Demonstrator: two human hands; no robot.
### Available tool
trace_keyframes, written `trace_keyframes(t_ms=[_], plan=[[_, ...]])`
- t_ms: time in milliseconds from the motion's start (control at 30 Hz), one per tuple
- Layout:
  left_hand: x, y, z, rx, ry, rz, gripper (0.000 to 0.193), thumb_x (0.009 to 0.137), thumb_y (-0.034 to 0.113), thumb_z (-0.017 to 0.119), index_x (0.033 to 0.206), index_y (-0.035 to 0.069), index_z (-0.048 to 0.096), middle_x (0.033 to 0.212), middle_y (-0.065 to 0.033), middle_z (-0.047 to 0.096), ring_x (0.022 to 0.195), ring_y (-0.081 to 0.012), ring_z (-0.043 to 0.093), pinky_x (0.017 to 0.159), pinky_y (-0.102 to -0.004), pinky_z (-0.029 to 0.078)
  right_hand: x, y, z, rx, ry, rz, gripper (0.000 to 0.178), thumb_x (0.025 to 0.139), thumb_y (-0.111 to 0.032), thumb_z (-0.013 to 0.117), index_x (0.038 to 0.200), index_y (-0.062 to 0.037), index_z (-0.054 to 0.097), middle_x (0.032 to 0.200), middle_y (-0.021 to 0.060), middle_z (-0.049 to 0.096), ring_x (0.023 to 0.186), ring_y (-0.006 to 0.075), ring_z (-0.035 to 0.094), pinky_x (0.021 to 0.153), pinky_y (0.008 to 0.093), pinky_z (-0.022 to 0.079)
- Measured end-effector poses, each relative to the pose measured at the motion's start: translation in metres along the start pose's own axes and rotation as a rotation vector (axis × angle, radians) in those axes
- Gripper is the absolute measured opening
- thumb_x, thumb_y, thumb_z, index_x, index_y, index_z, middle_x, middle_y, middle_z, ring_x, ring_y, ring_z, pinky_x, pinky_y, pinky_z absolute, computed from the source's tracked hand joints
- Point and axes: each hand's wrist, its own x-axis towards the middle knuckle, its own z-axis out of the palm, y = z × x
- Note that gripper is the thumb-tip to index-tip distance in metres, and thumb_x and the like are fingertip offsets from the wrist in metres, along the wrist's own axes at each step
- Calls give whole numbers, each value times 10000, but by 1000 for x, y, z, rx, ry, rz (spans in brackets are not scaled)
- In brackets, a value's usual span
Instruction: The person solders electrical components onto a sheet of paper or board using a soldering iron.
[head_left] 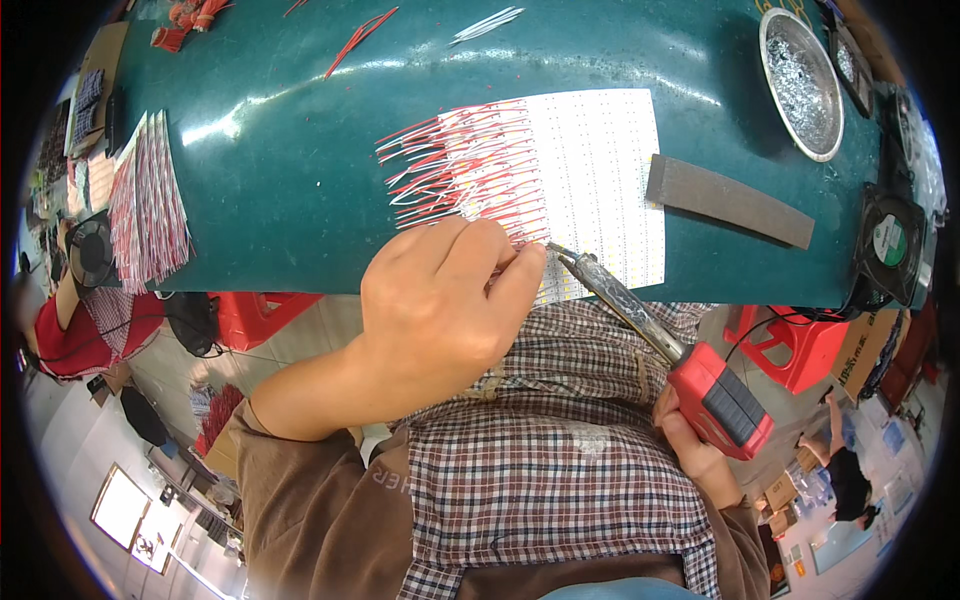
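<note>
A white LED circuit board panel [600, 170] lies near the table's front edge, with rows of small yellowish parts. Many thin red and white wires [440, 175] are attached across its left half, their free ends sticking out leftward. My left hand [440, 290] is closed in a pinch over the panel's lower left part, with a thin wire at its fingertips; most of that wire is hidden by the fingers. My right hand [692, 445] grips the red and black handle of a soldering iron [635, 305]. The iron's tip touches or nearly touches the panel, just beside my left fingertips.
A grey-brown bar [730, 200] lies against the panel's right edge. Beyond it stand a metal bowl [802, 85] of silvery bits and a black fan [888, 245]. Another wired panel [150, 205] lies far left. Loose wires [362, 40] lie at the back. Red stools [790, 345] stand below.
</note>
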Motion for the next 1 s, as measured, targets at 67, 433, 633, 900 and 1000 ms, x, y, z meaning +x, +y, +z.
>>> trace_keyframes(t_ms=[67,433,633,900,1000], plan=[[-1,0,0,7,2,-1,301,656,8,815,945,71,764,709,-9,530,608,-170,569,507,-310,425,0,-1,-1,-12,-1,-17,186,703,-65,724,885,-41,690,761,74,660,635,251,658,591,343,525],[2,2,-2,-22,-7,-28,307,651,-4,805,947,63,761,728,-13,541,621,-170,564,504,-306,410,-4,-2,-1,-54,36,-28,180,745,-96,733,906,-21,705,774,88,677,652,253,681,610,332,546],[-3,1,-3,-19,-10,-28,303,649,10,810,943,67,761,729,-15,541,627,-178,567,517,-312,415,-4,-2,2,-11,37,-13,193,683,-67,719,871,-29,694,765,83,667,632,251,668,593,332,536],[-3,-1,-2,6,-16,-41,290,658,11,814,937,65,762,720,-11,530,620,-178,566,515,-319,419,-3,6,2,-92,-15,-61,189,652,-64,720,833,-39,669,747,80,640,614,263,648,581,348,523],[-3,0,-3,14,-17,-41,279,664,5,813,933,61,762,716,-9,524,615,-177,563,512,-320,418,-4,10,3,-80,-26,-55,196,648,-62,720,836,-40,668,752,83,639,613,266,646,580,349,521]])
